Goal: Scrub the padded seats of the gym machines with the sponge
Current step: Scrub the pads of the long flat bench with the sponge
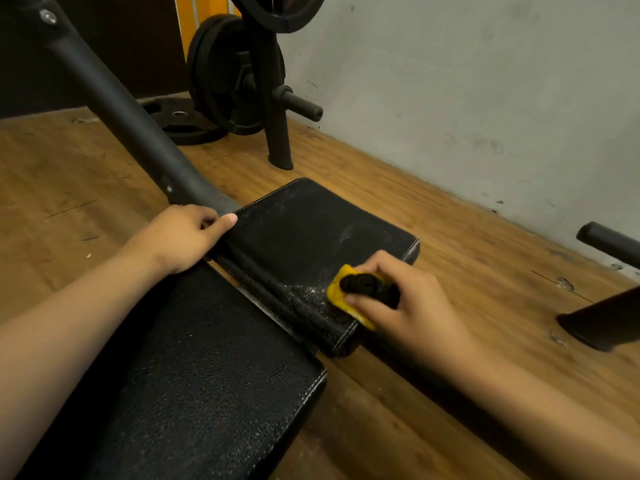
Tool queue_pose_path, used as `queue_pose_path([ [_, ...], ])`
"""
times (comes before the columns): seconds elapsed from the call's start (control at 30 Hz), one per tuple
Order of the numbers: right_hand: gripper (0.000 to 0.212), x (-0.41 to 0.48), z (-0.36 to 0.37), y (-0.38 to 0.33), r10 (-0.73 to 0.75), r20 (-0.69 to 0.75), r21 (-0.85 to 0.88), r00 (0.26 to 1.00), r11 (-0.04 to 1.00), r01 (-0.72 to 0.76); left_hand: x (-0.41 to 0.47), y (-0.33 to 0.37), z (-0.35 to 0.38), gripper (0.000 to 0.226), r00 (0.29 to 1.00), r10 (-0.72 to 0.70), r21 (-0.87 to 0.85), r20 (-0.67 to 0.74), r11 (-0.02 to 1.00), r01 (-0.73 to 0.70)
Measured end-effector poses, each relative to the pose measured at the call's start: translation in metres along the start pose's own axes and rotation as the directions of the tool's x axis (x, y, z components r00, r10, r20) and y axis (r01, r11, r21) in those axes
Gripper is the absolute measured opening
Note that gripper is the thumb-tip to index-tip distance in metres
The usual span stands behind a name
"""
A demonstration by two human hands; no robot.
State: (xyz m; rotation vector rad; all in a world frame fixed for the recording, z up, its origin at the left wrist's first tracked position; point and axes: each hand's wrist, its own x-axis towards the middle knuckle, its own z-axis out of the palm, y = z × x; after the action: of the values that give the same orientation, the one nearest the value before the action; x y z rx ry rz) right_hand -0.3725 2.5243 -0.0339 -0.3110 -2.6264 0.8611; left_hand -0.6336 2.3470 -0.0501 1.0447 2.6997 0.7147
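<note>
Item: my right hand (408, 299). Fingers curled closed around the sponge (349, 296), yellow with a dark scrubbing side, thumb on its near edge; the sponge is pressed flat on the right near corner of the seat pad (311, 244)

Item: my left hand (183, 237). Partly closed, resting on the left edge of the seat pad, thumb stretched along the pad's top corner, the other fingers tucked under toward the frame tube (114, 98); I cannot tell whether they grip it

Item: seat pad. Black, textured, pale stitching on its edges; white foam specks beside the sponge and a faint wet streak across the middle

Item: back pad (207, 386). Black, same texture, nearest to me, set apart from the seat pad by a narrow gap

Item: frame tube. Black, slanting up and left from the seat pad's far left corner

Item: weight plates (225, 74). Black, upright on a rack peg by the grey wall (485, 81); one more plate (180, 123) lies flat on the wooden floor (433, 237) beside them
</note>
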Motion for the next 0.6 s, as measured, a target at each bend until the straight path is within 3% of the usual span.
queue_pose_path([
  [0.13, 0.016, 0.027, -0.008, 0.014, 0.1, -0.146, -0.106, 0.984, 0.988, -0.116, 0.0, 0.001, -0.001, 0.051, 1.0, -0.002, -0.012, 0.02, 1.0, 0.002],
  [0.33, 0.013, 0.006, 0.019, -0.019, -0.119, 0.063, -0.01, 0.991, 0.993, 0.119, -0.002, 0.003, -0.002, 0.05, 1.0, 0.0, -0.043, 0.02, 0.999, 0.001],
  [0.43, 0.015, 0.019, 0.014, -0.016, -0.063, 0.094, 0.055, 0.994, 0.997, 0.058, -0.001, 0.005, -0.002, 0.048, 1.0, -0.018, -0.056, 0.01, 0.998, 0.019],
  [0.6, 0.018, 0.038, 0.025, -0.019, -0.061, 0.048, -0.047, 0.997, 0.997, 0.063, -0.002, 0.006, -0.003, 0.047, 0.999, -0.03, -0.074, 0.025, 0.997, 0.032],
])
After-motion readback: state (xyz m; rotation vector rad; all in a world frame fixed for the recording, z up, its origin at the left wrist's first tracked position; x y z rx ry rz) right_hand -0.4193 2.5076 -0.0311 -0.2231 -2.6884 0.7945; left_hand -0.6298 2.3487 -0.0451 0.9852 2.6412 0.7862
